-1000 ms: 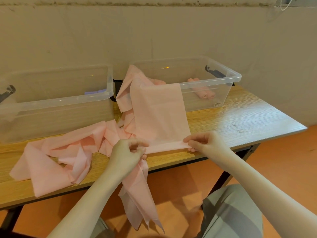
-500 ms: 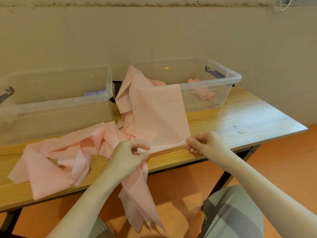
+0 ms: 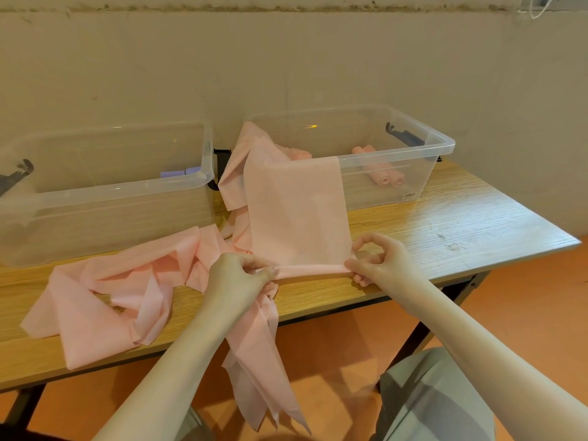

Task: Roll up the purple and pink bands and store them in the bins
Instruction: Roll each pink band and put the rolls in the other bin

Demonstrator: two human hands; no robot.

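Both hands pinch the near end of a pink band [image 3: 296, 214] at the front edge of the worktop [image 3: 445, 224].

The band is a thin, pale pink, slightly see-through strip; its near edge is turned into a narrow roll running between the left hand [image 3: 237, 276] and the right hand [image 3: 380, 261]. From there it stretches flat toward 12 o'clock and drapes over the front rim of the right bin [image 3: 423, 163]. The left fingers are curled and clamped on the roll's left end, the right thumb and fingers nip its right end. More pink band lies crumpled at 9 o'clock and hangs off the worktop at 6 o'clock. Rolled pink bands [image 3: 383, 178] lie in the right bin; purple rolls [image 3: 179, 172] show in the left bin [image 3: 105, 189].
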